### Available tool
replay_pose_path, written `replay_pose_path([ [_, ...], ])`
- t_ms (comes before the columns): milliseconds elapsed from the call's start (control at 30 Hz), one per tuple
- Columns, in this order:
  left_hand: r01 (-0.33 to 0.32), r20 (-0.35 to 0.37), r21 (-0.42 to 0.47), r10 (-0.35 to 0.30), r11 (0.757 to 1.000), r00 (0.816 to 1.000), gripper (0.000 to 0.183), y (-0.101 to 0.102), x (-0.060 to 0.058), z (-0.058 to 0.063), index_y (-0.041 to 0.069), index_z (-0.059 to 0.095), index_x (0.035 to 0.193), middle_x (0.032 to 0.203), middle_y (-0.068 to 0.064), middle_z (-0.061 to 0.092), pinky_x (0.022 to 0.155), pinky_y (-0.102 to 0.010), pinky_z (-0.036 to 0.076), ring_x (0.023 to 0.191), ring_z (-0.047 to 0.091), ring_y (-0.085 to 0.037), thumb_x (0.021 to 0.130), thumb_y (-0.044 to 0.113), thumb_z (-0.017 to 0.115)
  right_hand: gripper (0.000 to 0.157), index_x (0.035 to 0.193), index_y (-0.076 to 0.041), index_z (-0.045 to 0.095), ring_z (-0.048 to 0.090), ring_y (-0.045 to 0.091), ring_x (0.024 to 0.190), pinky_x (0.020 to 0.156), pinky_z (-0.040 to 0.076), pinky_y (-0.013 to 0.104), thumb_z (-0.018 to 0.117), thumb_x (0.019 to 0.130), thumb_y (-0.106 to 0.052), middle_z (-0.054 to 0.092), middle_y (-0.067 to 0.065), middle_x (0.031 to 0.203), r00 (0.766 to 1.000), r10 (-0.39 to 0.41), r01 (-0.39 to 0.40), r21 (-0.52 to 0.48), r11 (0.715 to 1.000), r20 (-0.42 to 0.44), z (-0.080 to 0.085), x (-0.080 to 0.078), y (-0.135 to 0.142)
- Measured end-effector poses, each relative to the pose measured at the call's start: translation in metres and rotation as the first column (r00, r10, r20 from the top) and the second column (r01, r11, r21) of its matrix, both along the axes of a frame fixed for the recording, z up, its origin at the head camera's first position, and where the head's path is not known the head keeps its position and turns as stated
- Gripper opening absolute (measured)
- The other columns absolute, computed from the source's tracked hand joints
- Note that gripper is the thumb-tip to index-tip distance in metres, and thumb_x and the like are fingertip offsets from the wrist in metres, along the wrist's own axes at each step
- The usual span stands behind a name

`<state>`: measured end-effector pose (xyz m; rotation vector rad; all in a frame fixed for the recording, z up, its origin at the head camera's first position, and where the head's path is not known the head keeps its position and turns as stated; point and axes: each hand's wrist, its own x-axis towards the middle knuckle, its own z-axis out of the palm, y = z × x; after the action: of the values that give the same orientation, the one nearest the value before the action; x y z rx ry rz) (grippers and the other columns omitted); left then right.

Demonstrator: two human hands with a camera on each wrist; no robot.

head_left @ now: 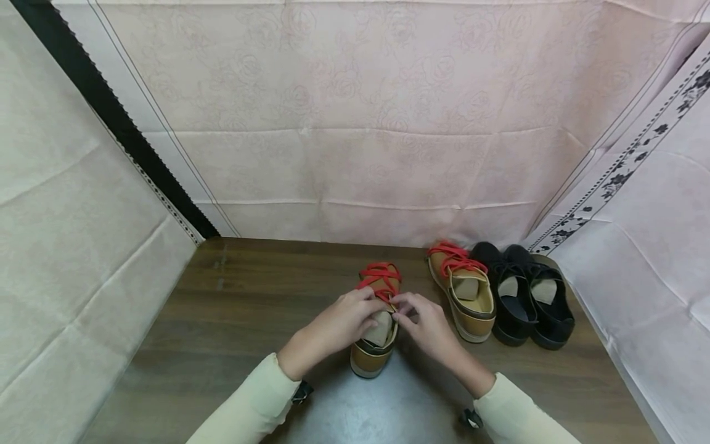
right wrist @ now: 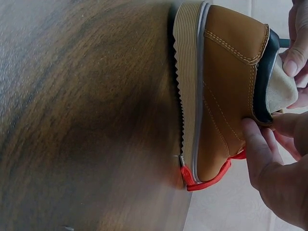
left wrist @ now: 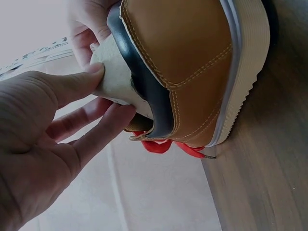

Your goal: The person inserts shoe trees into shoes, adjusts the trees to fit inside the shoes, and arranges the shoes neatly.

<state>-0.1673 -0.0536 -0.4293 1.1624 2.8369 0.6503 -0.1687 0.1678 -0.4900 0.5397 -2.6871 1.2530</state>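
A tan shoe (head_left: 369, 361) with a dark padded collar and red laces (head_left: 381, 272) stands on the wooden surface, its toe pointing away from me. My left hand (head_left: 345, 317) pinches the pale beige tongue (left wrist: 114, 72) between thumb and fingers, as the left wrist view shows. On the shoe's right side, my right hand (head_left: 426, 324) pinches the collar edge by the lacing with thumb and forefinger. The red lace (right wrist: 214, 182) hangs down toward the sole in the right wrist view. Most of the upper lacing is hidden by my fingers in the head view.
To the right stands the matching tan shoe (head_left: 473, 322), its red laces crossed over the top. A pair of black lace-up shoes (head_left: 513, 317) sits beside it. Patterned pale cloth (head_left: 360, 166) hangs behind the wooden surface (head_left: 266, 290) and along both sides.
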Motion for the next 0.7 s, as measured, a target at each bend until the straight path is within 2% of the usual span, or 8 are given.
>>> replay_pose_path([
  [200, -0.01, -0.021, -0.009, 0.009, 1.0, 1.0, 0.034, 0.0, -0.001, -0.003, 0.013, 0.074, 0.125, 0.106, -0.002, 0.065, 0.074, -0.018, 0.054, 0.087, 0.059, -0.009, 0.092, 0.015, 0.079, 0.026, 0.113, -0.016, 0.072, 0.067, 0.007, 0.082, 0.075, 0.059, 0.025, 0.08, 0.09, -0.007, 0.067, -0.006, 0.089, 1.0, -0.001, 0.001, -0.005, 1.0, 0.003, 0.001, 0.0, -0.001],
  [467, -0.004, -0.04, 0.073, 0.007, 0.997, 0.999, 0.034, -0.005, -0.004, -0.012, 0.013, 0.075, 0.123, 0.103, 0.0, 0.064, 0.073, -0.016, 0.052, 0.083, 0.057, -0.008, 0.09, 0.018, 0.081, 0.027, 0.113, -0.017, 0.072, 0.067, 0.007, 0.083, 0.075, 0.059, 0.025, 0.08, 0.09, -0.007, 0.067, -0.006, 0.089, 1.0, 0.002, -0.002, -0.002, 1.0, 0.006, 0.0, 0.0, 0.0],
  [700, -0.006, -0.135, 0.095, 0.019, 0.995, 0.991, 0.034, -0.006, -0.005, -0.022, 0.013, 0.075, 0.122, 0.101, 0.002, 0.062, 0.07, -0.017, 0.05, 0.081, 0.054, -0.006, 0.09, 0.024, 0.08, 0.027, 0.113, -0.018, 0.072, 0.067, 0.007, 0.084, 0.075, 0.059, 0.025, 0.08, 0.09, -0.008, 0.067, -0.006, 0.09, 1.0, -0.001, 0.001, -0.001, 1.0, 0.005, 0.0, 0.0, 0.0],
])
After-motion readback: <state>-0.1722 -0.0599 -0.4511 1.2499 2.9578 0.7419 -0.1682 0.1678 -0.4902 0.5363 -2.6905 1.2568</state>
